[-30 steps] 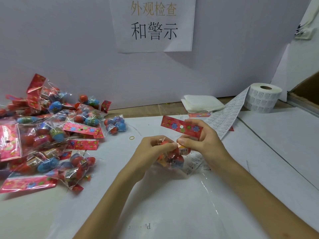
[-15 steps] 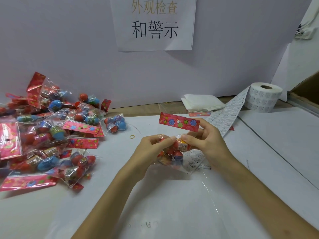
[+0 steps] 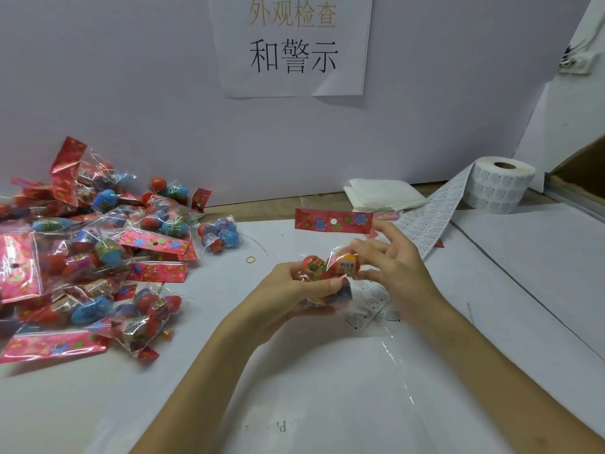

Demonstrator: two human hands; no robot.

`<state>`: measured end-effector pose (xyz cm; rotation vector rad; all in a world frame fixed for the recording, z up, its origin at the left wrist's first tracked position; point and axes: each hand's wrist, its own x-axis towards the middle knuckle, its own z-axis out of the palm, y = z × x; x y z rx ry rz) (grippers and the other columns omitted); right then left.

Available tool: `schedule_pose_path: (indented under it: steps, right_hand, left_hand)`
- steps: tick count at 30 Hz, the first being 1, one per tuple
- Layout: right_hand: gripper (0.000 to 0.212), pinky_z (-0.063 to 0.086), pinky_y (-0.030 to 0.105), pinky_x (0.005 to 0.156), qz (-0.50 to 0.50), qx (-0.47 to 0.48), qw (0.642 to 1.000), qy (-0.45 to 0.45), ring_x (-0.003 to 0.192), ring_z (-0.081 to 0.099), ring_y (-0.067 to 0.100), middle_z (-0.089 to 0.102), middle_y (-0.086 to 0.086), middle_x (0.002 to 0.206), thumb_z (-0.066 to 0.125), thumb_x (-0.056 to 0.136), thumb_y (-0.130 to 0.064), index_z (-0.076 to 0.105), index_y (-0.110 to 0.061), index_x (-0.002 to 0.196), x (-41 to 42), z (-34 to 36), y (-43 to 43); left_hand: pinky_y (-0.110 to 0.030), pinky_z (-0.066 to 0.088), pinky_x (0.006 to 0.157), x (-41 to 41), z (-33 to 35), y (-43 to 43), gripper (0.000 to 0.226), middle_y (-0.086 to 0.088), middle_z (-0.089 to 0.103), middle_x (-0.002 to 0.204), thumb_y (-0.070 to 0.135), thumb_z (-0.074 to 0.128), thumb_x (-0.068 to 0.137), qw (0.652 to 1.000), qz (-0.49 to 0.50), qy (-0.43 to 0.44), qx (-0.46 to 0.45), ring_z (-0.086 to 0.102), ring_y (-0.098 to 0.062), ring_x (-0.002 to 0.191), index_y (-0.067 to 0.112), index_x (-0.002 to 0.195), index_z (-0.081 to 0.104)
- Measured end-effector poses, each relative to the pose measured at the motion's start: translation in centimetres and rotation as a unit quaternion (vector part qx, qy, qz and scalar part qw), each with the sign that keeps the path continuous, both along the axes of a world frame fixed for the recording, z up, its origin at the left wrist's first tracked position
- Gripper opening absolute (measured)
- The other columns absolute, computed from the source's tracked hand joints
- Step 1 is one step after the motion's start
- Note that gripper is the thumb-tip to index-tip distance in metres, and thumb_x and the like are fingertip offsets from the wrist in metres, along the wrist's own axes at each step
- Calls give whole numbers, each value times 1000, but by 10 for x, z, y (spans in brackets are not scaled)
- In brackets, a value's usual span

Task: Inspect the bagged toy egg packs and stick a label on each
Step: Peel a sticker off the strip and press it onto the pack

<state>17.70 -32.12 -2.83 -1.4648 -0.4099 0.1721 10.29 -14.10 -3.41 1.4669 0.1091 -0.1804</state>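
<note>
since half a second ago the right hand (image 3: 394, 268) is letting go of its pinch under the card: its fingers are now spreading out loose and mostly straight, with the fingertips only touching the right side of the bag, though blur is making the exact contact hard to read. the left hand (image 3: 296, 291) is gripping the egg pack (image 3: 330, 270) from below and the left, thumb curling over the front of the clear bag, holding it above the middle of the table (image 3: 523, 273). the pack's red header card (image 3: 334, 221) is standing up above the eggs, nearly level, a little higher than before. a loose label sheet (image 3: 371, 304) is lying on the table just under the hands. to the left a pile of packs (image 3: 98, 250) is lying heaped against the wall, and a rubber band (image 3: 250, 259) is lying between the pile and the hands. at the back right a label roll (image 3: 501, 186) is standing on end, with its label strip (image 3: 435, 217) trailing down toward the right hand. a folded white cloth (image 3: 383, 194) is lying beside the strip, and a paper sign (image 3: 291, 44) is hanging on the wall above.
</note>
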Motion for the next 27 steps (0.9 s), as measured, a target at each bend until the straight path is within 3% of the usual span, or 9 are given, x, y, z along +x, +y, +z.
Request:
schedule_pose_path:
  steps: [2,6,9,15,17,20,24,27]
  right_hand:
    - [54,59,28,71,21,-3,1000,8,95,74,19,77,4,101,72,83,-35,53,-25,133,-1,1,-1]
    - [53,57,26,71,40,-29,999,8,94,73,15,76,-4,99,70,83,-42,54,-28,131,-3,0,0]
    - [45,56,25,70,27,-12,1000,5,88,72,14,76,-1,95,74,88,-35,57,-25,128,-4,-1,1]
    - [17,53,24,63,-53,38,998,-7,80,66,15,74,3,89,65,97,-14,68,-13,114,3,2,-4]
    - [26,54,26,64,-49,36,998,-10,80,69,16,74,3,92,73,90,-18,67,-14,116,1,3,-3]
    - [46,57,26,68,6,0,1000,-12,88,74,18,76,2,99,76,79,-30,61,-23,122,-5,0,2]
    - [49,58,28,73,29,-31,998,-39,93,73,23,73,4,103,82,84,-16,58,-28,125,-12,-10,11]
    - [51,57,28,72,37,-33,998,-47,92,73,20,74,4,103,82,84,-22,56,-27,127,-13,-10,11]
  left_hand:
    - [-31,60,79,0,1,0,47,-11,78,106,28,84,74,1000,19,-4,10,75,-27,100,8,115,72]
    - [-29,58,79,1,1,2,36,-10,78,106,20,80,81,999,43,-5,-4,75,-25,100,11,114,71]
    - [-30,57,82,1,4,2,47,-9,79,106,26,80,70,996,69,-11,-47,76,-22,99,11,113,70]
    - [-32,48,91,3,5,7,48,-7,77,114,23,76,75,979,144,-20,-142,73,-20,110,9,121,66]
    - [-31,49,92,4,4,7,61,-10,76,118,22,77,69,969,166,-7,-181,69,-25,118,6,126,63]
    - [-31,48,91,3,2,2,57,-11,76,117,22,77,71,969,156,-8,-189,69,-25,116,5,124,64]
    - [-31,51,90,2,-1,-5,48,-11,77,115,21,79,74,977,115,-31,-179,74,-20,106,5,118,69]
    - [-31,51,89,1,0,-9,52,-12,76,116,22,79,74,981,105,-28,-163,74,-21,105,3,122,69]
